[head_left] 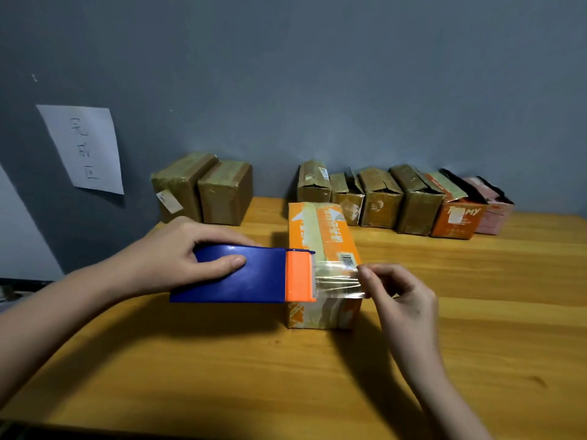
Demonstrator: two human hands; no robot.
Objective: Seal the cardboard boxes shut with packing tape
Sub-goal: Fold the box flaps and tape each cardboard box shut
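Over the near end of the orange box (pixel 320 249), which is lying on the bench (pixel 286 376) with its long axis running away from the person, a strip of clear tape (pixel 338 281) is stretching crosswise. Left hand (pixel 178 252) is gripping the blue dispenser (pixel 235 274) on the box's left side, thumb on top. Right hand (pixel 400 300), nearer the tape end, is pinching it at the box's right edge, fingers curled, wrist angling in from the lower right. Next move probably pulls rightward and down.
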